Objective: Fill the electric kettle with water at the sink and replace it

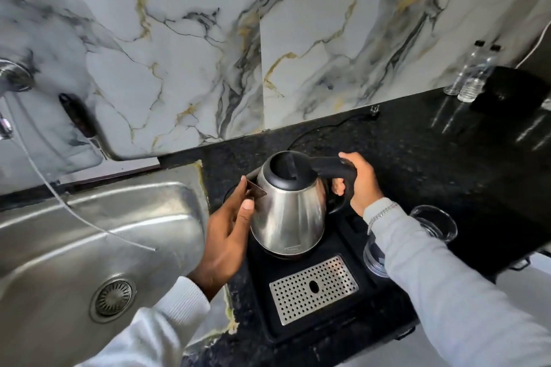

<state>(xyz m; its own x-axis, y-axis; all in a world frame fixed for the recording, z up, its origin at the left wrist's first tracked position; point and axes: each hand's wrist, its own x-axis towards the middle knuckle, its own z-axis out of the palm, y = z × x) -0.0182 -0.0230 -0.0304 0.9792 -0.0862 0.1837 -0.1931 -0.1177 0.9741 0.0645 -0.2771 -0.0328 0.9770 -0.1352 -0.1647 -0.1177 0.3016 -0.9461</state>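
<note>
A steel electric kettle (290, 211) with a black lid and black handle is on or just above a black tray (351, 319) on the dark counter; I cannot tell if it touches. My right hand (359, 180) is wrapped around the handle. My left hand (229, 232) rests against the kettle's left side near the spout, fingers spread. The steel sink (98, 235) lies to the left, with a thin stream of water (59, 202) falling into it from the tap (9, 80) at the far left edge.
A perforated metal drip grate (313, 289) sits in the tray's front. Two glasses (438, 225) stand right of the tray, partly behind my right sleeve. Two clear bottles (474, 74) and a black object (512, 92) stand at the back right. A black cord (334, 125) runs along the marble wall.
</note>
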